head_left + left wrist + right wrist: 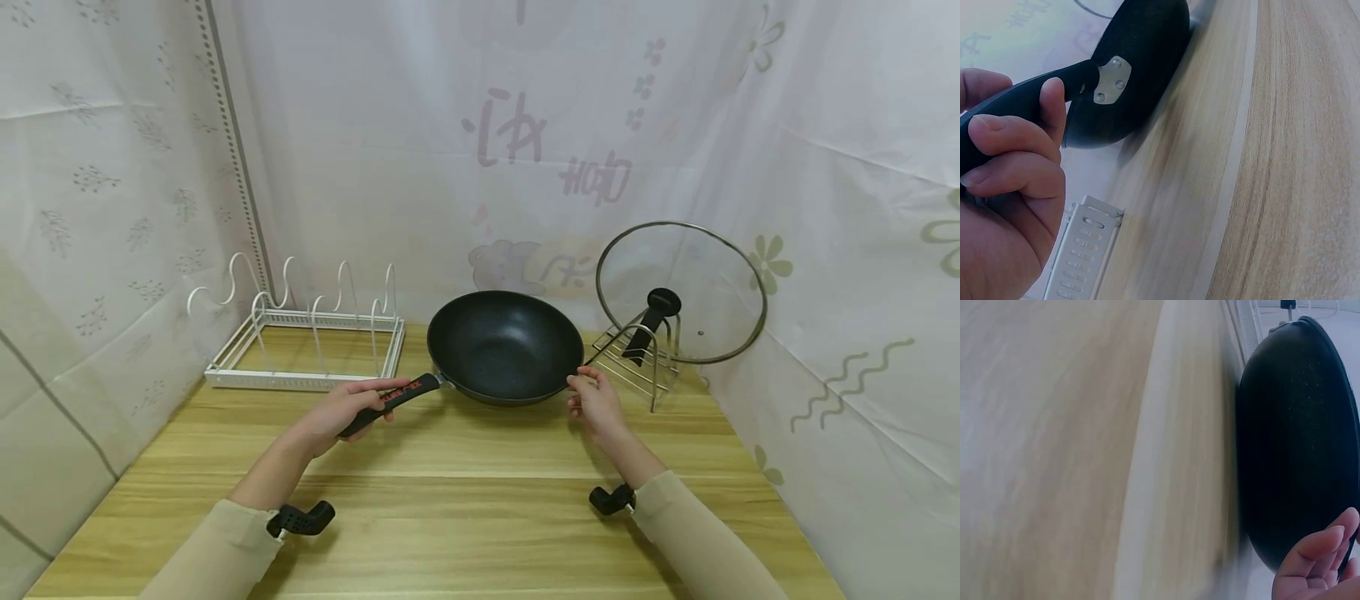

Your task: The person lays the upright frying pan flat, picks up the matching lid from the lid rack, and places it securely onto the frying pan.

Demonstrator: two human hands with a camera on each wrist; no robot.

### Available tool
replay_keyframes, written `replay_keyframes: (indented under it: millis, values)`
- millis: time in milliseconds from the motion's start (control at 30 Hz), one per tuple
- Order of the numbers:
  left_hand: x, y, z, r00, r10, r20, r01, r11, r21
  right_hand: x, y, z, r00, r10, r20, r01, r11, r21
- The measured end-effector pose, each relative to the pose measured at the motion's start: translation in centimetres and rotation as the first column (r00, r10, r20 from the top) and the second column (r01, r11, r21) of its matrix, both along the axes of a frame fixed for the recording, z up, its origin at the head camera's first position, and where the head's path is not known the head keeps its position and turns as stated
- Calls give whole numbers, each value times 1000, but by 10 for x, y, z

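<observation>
A black wok (506,346) is over the back middle of the wooden table, its open side up and tipped toward me. My left hand (341,412) grips its long black handle (412,392), fingers curled round it. A riveted metal bracket (1113,81) joins handle and wok in the left wrist view. On the opposite side, my right hand (597,407) pinches the wok's rim between thumb and fingers. In the right wrist view those fingers (1319,547) lie at the rim, beside the dark outer wall of the wok (1297,444).
Left of the wok stands a white rack (300,382) with curved wire dividers. To its right, a glass lid (712,283) with a black knob leans upright in a small metal wire rack (654,375). Patterned cloth (375,167) hangs behind the table (465,517) and at both sides.
</observation>
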State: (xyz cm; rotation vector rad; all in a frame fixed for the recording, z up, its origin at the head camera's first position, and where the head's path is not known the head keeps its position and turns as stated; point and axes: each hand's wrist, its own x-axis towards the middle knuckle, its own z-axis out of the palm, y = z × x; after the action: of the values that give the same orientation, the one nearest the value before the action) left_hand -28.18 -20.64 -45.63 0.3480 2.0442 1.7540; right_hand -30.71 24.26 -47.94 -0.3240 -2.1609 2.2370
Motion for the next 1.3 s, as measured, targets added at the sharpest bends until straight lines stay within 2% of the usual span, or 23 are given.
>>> replay_keyframes:
  millis: [133,267,433,633,967,1300]
  values:
    - [1,0,0,1000,-7,-5,7,1000,1,1,6,4,999,-5,-33,8,996,84]
    - [1,0,1,1000,-8,-9,8,1000,7,4,13,17,997,-4,-79,14,992,127]
    - [1,-2,1,1000,-11,-7,11,1000,12,8,20,31,990,27,-139,-8,991,134]
    - [1,-2,1,1000,-9,-8,9,1000,8,12,25,40,977,72,-202,-38,986,165]
    - [2,0,2,1000,-8,-8,8,1000,2,17,27,61,944,115,-308,-51,977,209]
    - [2,0,1,1000,9,0,-9,1000,1,15,42,92,926,78,-369,8,974,227]
